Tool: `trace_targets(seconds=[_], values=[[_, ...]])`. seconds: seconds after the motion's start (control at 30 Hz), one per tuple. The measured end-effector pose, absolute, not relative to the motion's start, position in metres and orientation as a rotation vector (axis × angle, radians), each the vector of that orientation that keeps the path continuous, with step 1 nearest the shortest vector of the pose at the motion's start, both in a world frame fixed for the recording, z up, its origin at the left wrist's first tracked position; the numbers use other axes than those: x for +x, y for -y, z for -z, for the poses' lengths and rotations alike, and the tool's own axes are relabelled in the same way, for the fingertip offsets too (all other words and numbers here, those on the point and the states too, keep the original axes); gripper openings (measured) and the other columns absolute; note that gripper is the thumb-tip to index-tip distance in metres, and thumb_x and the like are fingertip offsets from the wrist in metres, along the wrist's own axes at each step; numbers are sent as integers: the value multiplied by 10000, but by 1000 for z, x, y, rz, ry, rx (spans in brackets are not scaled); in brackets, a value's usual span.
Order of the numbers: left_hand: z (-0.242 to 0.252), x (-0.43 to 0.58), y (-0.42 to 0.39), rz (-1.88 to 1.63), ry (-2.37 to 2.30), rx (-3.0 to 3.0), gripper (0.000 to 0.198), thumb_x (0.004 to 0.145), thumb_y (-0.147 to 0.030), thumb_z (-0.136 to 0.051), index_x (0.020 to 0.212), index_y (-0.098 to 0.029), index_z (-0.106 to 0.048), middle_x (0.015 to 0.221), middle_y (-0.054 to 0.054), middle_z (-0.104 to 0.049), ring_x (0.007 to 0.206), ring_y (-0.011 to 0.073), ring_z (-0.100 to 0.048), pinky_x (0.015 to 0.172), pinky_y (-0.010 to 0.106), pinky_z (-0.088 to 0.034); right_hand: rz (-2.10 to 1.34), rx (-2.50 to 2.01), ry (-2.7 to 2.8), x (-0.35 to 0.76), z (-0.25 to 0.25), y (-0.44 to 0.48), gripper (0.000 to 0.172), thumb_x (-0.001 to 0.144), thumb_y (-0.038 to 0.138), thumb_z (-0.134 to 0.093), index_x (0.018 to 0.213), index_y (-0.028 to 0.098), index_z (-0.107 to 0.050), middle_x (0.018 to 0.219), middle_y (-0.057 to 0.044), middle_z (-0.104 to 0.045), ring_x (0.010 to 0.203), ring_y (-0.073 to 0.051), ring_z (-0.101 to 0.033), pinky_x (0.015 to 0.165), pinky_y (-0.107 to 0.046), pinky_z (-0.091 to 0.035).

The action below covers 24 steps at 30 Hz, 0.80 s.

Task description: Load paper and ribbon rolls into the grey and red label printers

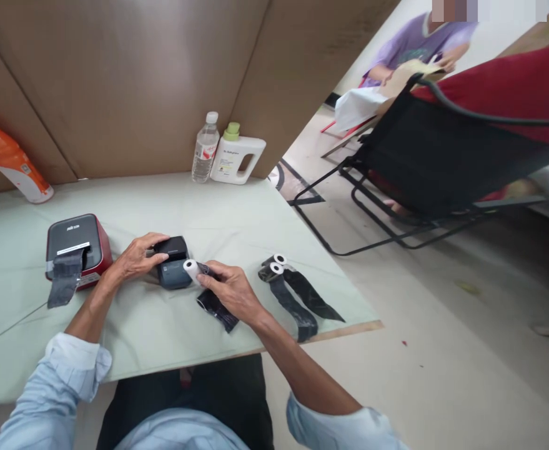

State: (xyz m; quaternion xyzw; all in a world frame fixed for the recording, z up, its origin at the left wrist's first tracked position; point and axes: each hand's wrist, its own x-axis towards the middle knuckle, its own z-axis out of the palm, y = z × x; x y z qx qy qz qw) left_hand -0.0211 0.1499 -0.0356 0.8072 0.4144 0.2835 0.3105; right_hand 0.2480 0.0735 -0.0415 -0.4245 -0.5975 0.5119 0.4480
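My left hand (137, 257) is closed on the raised black lid (171, 248) of a small dark device that looks like a label printer (175, 275), thumb in front and fingers behind. Close to its right side, my right hand (237, 290) pinches a roll (191, 267) with a white end and dark film around it. Below that hand, a loose piece of black film (217, 310) curls on the table; whether it joins the held roll I cannot tell. Further right lie two black film rolls (270, 269) with white cores, their strips trailing toward the front edge.
A red and black printer (75, 240) with a black strip hanging out stands at left. Against the brown panel (152, 81) are an orange bottle (14, 159), a clear water bottle (205, 150) and a white jug (237, 156). Beyond the table, a folding chair (410, 150) and a seated person (415, 50).
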Motion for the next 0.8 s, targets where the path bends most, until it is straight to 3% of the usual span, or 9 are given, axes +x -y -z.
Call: trace_targets(seconds=[0.17,0.37,0.57,0.8], values=[[36,-18,-152,-778,-1145,2039,530,955,-533,-611,1342,-190,-726,1390,150,-730,1279,321,-689,1033,447,-587,-965,-970,1748,236,49,-92,200,961,293,-707,1118,226,-810,989,-55,-770,915,-205,-721,846,-337,-579],[38,-15,-156,-797,-1169,1995,600,978,-622,-551,1329,-172,-737,1392,148,-735,1292,314,-689,1076,427,-565,-489,-996,2093,225,54,-115,353,938,105,-673,1238,260,-775,1146,-90,-768,1067,-242,-729,961,-387,-604],[41,-12,-158,-823,-1167,1995,647,989,-660,-516,1327,-157,-739,1391,145,-737,1301,298,-685,1149,414,-517,-180,-1078,2344,222,51,-116,373,947,93,-676,1290,225,-737,1194,-131,-750,1074,-273,-677,917,-401,-591],[38,-10,-157,-826,-1167,1978,599,1008,-603,-506,1316,-148,-745,1395,136,-737,1304,303,-681,1186,427,-486,-29,-1144,2417,216,49,-113,376,957,76,-651,1284,244,-731,1193,-107,-745,1035,-252,-648,859,-364,-555]])
